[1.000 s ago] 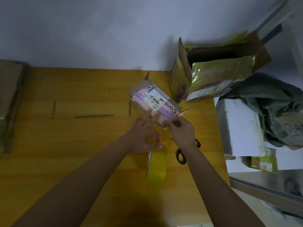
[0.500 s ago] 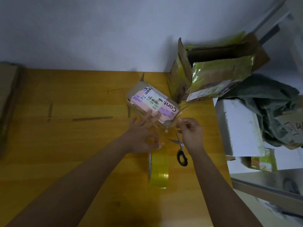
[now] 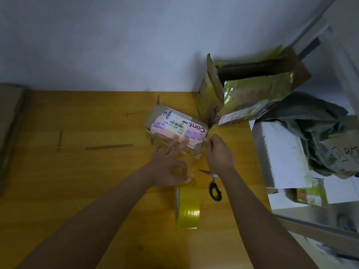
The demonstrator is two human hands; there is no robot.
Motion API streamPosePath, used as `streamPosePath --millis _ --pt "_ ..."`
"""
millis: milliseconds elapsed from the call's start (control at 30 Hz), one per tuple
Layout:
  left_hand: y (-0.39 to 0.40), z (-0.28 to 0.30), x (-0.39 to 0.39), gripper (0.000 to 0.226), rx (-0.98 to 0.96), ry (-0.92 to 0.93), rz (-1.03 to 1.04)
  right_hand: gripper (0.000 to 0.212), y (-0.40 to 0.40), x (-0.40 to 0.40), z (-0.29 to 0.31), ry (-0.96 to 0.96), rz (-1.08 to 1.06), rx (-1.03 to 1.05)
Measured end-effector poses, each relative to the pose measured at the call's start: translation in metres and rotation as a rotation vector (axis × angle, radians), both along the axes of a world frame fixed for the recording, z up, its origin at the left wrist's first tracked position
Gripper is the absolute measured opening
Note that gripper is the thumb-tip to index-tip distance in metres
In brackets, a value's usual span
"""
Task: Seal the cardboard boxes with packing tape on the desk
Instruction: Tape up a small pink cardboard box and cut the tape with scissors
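The small cardboard box (image 3: 175, 126), its top covered by a pink shipping label, lies flat toward the far right part of the wooden desk (image 3: 77, 171), just beside the big torn open carton (image 3: 242, 92) at the back corner. My left hand (image 3: 169, 167) rests spread beside the box's near edge, with straight fingers pressing on the label and thumb meeting forefinger in a loose ring, so it pins the box rather than grips it. My right hand (image 3: 218, 152) is at the box's right end with fingertips pinched together; I judge they hold the end of a clear strip of tape (image 3: 198, 155) that glints below the corner, though the strip is too faint to trace. The two hands are apart, one at each side of that corner.

The yellow tape roll (image 3: 188, 205) stands on edge near me, and the scissors (image 3: 213, 183) lie just beside it under my right wrist.

The risk I see is the loose strip folding onto itself or catching my fingers before it lies flat, since it is thin and sticky. If my left hand eases, the light box could swivel and the tape land crooked, missing the flap seam. The roll on its edge could roll off if my forearm nudges it.
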State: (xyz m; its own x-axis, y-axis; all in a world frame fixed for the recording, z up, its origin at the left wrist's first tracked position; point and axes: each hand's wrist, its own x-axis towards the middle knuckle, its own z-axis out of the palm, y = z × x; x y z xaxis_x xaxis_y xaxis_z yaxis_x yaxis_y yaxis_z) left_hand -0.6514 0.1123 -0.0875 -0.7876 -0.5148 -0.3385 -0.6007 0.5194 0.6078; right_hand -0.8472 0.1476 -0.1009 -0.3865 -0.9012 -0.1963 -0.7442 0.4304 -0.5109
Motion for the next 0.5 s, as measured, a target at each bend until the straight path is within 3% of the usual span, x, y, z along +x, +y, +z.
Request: streamPosePath --millis 67,167,233,300,333,400,500 --pt "0.000 0.001 0.000 0.030 0.014 -0.005 0.001 0.017 -0.004 -0.001 0.004 -0.014 -0.061 0.048" --pt "0.002 -0.002 0.002 0.025 0.014 0.017 0.010 0.006 -0.002 0.000 0.018 -0.053 -0.204 -0.270" --pt "0.002 -0.002 0.003 0.029 0.011 0.021 0.008 0.028 -0.004 0.004 0.026 -0.363 -0.189 -0.360" --pt "0.001 -0.003 0.002 0.036 0.005 0.021 0.011 0.042 -0.011 0.011 0.032 -0.637 -0.113 -0.190" --pt "0.001 -0.003 0.001 0.040 0.003 0.019 0.011 0.044 -0.016 0.013 0.034 -0.644 -0.079 -0.097" --pt "0.001 -0.004 0.001 0.048 -0.002 0.025 0.007 0.042 -0.022 0.010 0.035 -0.484 -0.078 -0.070" --pt "0.000 -0.002 0.002 0.053 0.016 0.024 0.006 0.031 -0.007 0.009 0.047 -0.356 -0.098 -0.307"
